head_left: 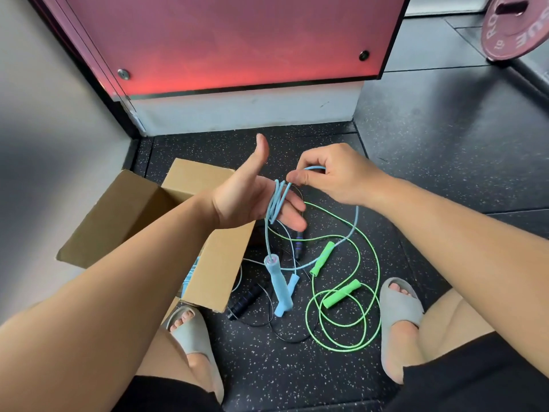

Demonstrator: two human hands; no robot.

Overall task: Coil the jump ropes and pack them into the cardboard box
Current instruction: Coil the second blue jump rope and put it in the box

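Pale-blue cord of the blue jump rope (275, 202) is wound in several loops around the fingers of the left hand (249, 200). One blue handle (278, 285) dangles from the loops above the floor (297, 370), and a second, slimmer blue handle (292, 282) shows just beside it at three o'clock. The left forearm reaches in from seven o'clock, palm turned toward the camera, thumb upright toward twelve o'clock and fingers straight and spread a little, pointing to three o'clock and carrying the coil. The right forearm comes in from four o'clock. The right hand (332, 176) is knuckles-up, pinching a bend of the same blue cord between thumb and curled fingers, just beside the left fingertips. From there the cord runs down toward five o'clock. The cardboard box (142, 215) stands open on the floor under the left forearm, at nine o'clock of the coil, with some blue cord showing inside it. The green jump rope (341, 333) lies in loose loops on the floor at five o'clock of the hands, its two green handles (322, 258) near the middle of the loops. The black jump rope (245, 298) lies partly under the blue handles, beside the box.
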